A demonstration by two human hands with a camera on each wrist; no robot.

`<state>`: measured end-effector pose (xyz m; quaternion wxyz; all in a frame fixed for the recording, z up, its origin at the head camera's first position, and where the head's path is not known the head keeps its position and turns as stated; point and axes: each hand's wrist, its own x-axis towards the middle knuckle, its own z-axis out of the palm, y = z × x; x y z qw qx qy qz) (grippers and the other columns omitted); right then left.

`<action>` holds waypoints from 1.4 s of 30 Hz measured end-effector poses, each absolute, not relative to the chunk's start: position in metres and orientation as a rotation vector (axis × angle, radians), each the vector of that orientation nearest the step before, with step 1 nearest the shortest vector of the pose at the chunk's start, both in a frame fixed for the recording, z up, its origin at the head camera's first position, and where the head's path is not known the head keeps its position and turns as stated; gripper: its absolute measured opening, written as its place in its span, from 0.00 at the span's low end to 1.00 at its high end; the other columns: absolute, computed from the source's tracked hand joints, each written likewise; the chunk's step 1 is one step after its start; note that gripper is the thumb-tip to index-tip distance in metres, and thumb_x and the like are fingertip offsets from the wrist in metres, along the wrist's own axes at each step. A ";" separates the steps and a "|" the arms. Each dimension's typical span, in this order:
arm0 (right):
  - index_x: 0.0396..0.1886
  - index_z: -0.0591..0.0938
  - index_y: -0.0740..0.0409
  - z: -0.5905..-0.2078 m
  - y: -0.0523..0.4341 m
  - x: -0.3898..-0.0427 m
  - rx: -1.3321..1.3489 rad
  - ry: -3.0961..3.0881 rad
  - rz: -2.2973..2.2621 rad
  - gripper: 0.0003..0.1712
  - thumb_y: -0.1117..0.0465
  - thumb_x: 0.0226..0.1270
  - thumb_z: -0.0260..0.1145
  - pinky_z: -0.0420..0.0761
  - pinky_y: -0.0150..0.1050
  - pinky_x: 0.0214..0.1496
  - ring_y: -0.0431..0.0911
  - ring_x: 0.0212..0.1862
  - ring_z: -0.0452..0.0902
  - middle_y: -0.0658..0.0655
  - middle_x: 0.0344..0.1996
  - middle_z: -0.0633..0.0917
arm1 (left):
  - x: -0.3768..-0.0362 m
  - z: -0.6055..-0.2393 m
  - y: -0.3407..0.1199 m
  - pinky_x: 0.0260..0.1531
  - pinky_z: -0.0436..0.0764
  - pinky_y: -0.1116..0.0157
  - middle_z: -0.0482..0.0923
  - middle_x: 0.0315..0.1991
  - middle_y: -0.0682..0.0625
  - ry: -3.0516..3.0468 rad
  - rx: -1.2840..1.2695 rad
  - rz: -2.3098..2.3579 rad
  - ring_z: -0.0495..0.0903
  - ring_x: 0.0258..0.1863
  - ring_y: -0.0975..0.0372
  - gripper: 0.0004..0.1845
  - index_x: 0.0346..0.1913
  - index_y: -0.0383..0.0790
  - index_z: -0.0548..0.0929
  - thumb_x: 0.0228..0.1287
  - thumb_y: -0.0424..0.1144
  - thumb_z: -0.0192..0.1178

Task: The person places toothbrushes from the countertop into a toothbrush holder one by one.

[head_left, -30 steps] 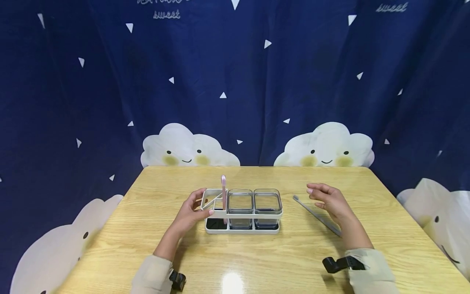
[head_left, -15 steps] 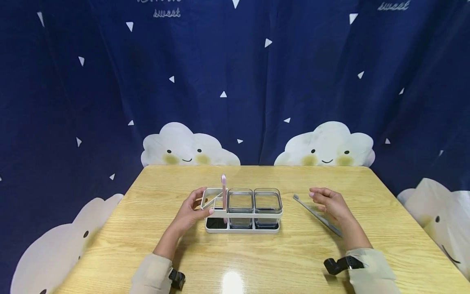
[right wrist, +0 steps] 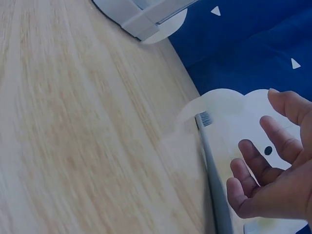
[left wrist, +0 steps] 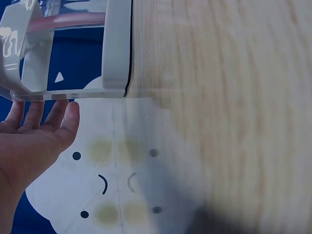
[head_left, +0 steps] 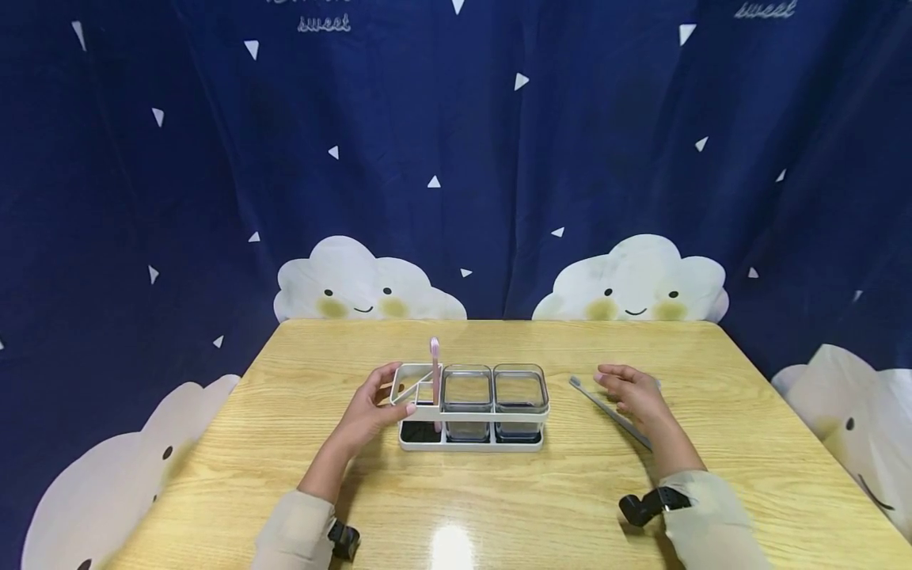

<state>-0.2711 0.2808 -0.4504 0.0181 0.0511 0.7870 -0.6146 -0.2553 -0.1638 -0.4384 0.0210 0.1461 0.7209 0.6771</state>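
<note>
We are steadying the white toothbrush holder (head_left: 470, 412) with our left hand (head_left: 370, 412), fingers curled on its end, while our right hand (head_left: 634, 393) is hovering with fingers loosely spread over the grey toothbrush (head_left: 609, 412); pinching its handle looks to be next.

table (head_left: 499, 507): light wood grain, glossy — a lamp glare near the front edge
backdrop (head_left: 499, 158): dark blue cloth, white triangles, hanging in folds
clouds (head_left: 634, 281): white, smiling faces — printed low on the cloth

The table (head_left: 499, 507) is pale wood with a glossy varnish. The rack (head_left: 470, 439) looks white matt plastic, its two cups (head_left: 466, 392) clear. The backdrop (head_left: 214, 158) is printed cloth.
</note>
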 end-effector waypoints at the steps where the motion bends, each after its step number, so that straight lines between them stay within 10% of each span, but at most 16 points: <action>1: 0.65 0.65 0.64 -0.451 0.280 -0.271 0.169 2.434 -1.911 0.36 0.47 0.65 0.61 0.70 0.48 0.47 0.59 0.55 0.66 0.64 0.58 0.70 | -0.255 -0.439 -0.163 0.45 0.76 0.62 0.63 0.59 0.33 2.239 0.456 2.097 0.68 0.55 0.46 0.38 0.66 0.37 0.63 0.51 0.27 0.67; 18: 0.61 0.70 0.66 -0.465 0.278 -0.282 0.249 2.532 -1.758 0.28 0.54 0.67 0.60 0.70 0.40 0.36 0.52 0.43 0.69 0.59 0.48 0.75 | -0.252 -0.435 -0.163 0.47 0.75 0.61 0.64 0.60 0.36 2.231 0.414 2.083 0.65 0.59 0.43 0.39 0.66 0.39 0.63 0.51 0.27 0.67; 32: 0.55 0.75 0.72 -0.465 0.266 -0.278 0.275 2.671 -1.662 0.23 0.59 0.66 0.61 0.67 0.55 0.56 0.65 0.57 0.64 0.71 0.56 0.72 | -0.256 -0.438 -0.165 0.48 0.75 0.59 0.64 0.60 0.35 2.256 0.414 2.087 0.66 0.58 0.45 0.39 0.65 0.41 0.64 0.49 0.29 0.69; 42: 0.46 0.82 0.67 -0.471 0.262 -0.282 0.380 2.835 -1.430 0.19 0.57 0.60 0.66 0.73 0.50 0.45 0.62 0.49 0.71 0.66 0.45 0.81 | -0.256 -0.440 -0.164 0.47 0.75 0.61 0.64 0.59 0.36 2.250 0.419 2.084 0.66 0.58 0.45 0.39 0.66 0.40 0.63 0.50 0.28 0.68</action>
